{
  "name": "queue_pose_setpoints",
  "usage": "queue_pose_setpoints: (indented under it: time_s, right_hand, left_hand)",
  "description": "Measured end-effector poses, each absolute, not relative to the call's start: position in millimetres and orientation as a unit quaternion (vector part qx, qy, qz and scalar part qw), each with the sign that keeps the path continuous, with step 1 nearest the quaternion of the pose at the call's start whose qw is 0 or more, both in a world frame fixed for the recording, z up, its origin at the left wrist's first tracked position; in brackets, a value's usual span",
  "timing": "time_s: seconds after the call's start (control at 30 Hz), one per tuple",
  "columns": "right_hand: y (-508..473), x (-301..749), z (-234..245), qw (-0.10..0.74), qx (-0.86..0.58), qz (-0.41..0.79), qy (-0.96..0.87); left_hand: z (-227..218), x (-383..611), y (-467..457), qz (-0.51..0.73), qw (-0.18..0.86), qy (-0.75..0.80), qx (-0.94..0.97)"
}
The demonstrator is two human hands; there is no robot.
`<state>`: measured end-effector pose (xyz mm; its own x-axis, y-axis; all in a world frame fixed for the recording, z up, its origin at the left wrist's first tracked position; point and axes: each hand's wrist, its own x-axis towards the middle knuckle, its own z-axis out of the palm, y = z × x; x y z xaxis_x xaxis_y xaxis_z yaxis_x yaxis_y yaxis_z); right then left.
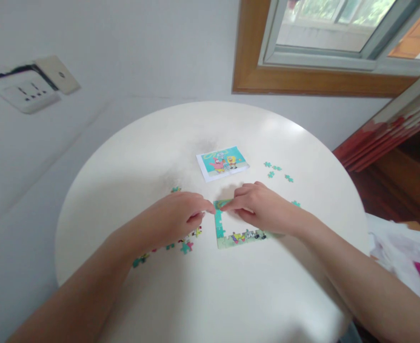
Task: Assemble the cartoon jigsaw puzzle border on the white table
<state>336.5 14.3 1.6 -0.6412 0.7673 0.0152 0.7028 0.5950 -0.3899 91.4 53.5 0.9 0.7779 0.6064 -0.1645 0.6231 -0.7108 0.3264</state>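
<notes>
Head view: a round white table [210, 295] stands against the wall [142, 52]. The partly assembled puzzle border [219, 227] lies flat near the table's centre, in front of the two hands. Its left and bottom strips are visible; the top strip is partly covered.

The left hand [181, 216] extends its index finger to the outer edge of the border's upper left corner; the remaining fingers curl inward. From where I stand, I cannot tell whether it grasps a piece. The right hand [258, 207] is placed over the upper part of the border, index fingertip at the same corner. Its grip is likewise unclear: whether anything is pinched cannot be told.

A mixed group of loose pieces [186, 247] lies beside and partly behind the left hand. Separate teal pieces [271, 175] lie beyond the right hand and forearm. The printed picture card [227, 162] lies flat beyond the border, well apart from the window [324, 26].
</notes>
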Motion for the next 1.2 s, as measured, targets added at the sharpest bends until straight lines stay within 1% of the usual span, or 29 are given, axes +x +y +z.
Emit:
queue_pose_setpoints:
  time_s: [0.1,0.27,0.53,0.8,1.03,1.2]
  right_hand:
    - [15.5,342.5,0.2,0.098,-0.384,0.203,-0.895]
    - [9.9,340.4,2.0,0.072,-0.351,0.221,-0.907]
    - [9.5,336.0,0.5,0.057,-0.374,0.204,-0.903]
    - [11.1,338.9,-0.8,0.069,-0.359,0.215,-0.905]
    - [10.3,340.1,5.5,0.07,-0.342,0.242,-0.905]
    - [8.1,338.6,3.6,0.065,-0.341,0.241,-0.906]
  left_hand:
    - [3.4,90.5,54.0,-0.019,0.18,0.322,0.929]
    - [4.8,87.6,55.0,0.002,0.183,0.318,0.93]
    - [1.4,86.7,55.7,0.014,0.179,0.312,0.933]
    - [4.4,87.5,54.7,0.009,0.175,0.308,0.935]
    - [5.2,88.0,54.5,-0.002,0.178,0.315,0.932]
    - [3.7,87.6,55.3,-0.002,0.182,0.317,0.931]
